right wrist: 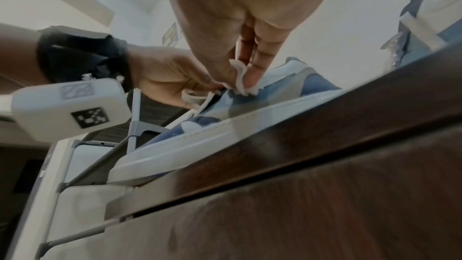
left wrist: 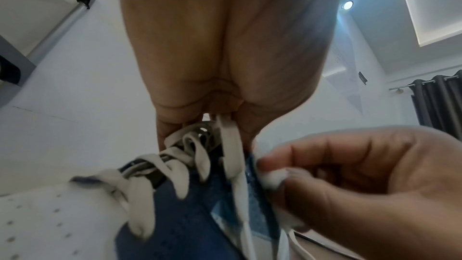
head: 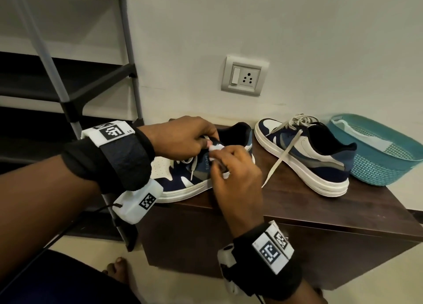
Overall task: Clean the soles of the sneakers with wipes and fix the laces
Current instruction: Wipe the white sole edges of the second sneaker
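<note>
Two navy-and-white sneakers stand on a dark wooden cabinet. My left hand is on the near sneaker and pinches its white lace at the top eyelets. My right hand pinches a crumpled white wipe and holds it against the blue side panel just below the collar. The right wrist view shows the wipe folded between the fingertips, touching the shoe. The second sneaker stands to the right, its lace loose and trailing over the cabinet top.
A teal mesh basket stands on the cabinet's far right with a white piece inside. A grey metal shoe rack stands to the left of the cabinet. A wall socket is on the wall behind. My bare foot is on the floor below.
</note>
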A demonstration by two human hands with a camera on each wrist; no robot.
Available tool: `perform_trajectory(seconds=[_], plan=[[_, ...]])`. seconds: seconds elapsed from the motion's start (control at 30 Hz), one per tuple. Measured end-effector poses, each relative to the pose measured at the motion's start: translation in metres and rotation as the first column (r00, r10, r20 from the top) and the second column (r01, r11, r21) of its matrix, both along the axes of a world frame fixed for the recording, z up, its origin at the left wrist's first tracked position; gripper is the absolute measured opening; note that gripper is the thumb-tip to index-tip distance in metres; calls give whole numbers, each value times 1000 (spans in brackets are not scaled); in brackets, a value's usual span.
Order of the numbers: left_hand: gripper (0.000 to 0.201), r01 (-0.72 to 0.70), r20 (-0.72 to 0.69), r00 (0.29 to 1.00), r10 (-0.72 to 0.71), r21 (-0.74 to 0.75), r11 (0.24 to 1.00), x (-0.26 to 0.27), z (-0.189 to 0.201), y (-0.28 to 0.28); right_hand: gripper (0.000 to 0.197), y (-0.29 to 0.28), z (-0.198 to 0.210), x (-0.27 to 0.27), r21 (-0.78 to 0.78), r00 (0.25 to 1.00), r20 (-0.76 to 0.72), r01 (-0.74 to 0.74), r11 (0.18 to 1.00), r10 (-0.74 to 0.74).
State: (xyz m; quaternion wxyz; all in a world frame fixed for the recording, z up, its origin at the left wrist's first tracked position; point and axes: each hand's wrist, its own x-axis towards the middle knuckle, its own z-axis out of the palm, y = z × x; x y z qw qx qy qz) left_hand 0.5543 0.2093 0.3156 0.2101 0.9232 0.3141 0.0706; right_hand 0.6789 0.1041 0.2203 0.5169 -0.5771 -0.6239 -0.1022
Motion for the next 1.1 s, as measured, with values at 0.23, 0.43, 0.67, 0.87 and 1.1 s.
perform_trajectory(seconds=[0.23, 0.43, 0.67, 0.87, 1.1], plan=[[22, -13, -7, 1000, 13, -11, 1000, -1, -1, 0, 16, -14, -18, 21, 41, 979, -202, -6, 999, 14], [24, 0, -23, 1000, 1, 46, 999, 0, 0, -1, 18, -20, -20, 30, -100, 945, -304, -161, 982, 124], [21, 94, 35, 995, -98, 87, 992, 5, -8, 2, 23, -22, -23, 42, -92, 768, -637, 1, 996, -59], [26, 115, -7, 993, -115, 119, 986, 7, -2, 4, 16, -31, -37, 2, -145, 899, -402, -248, 958, 172], [31, 45, 239, 966, -102, 235, 971, 27, 15, -21, 17, -27, -13, 65, 113, 630, -774, 47, 992, 58]])
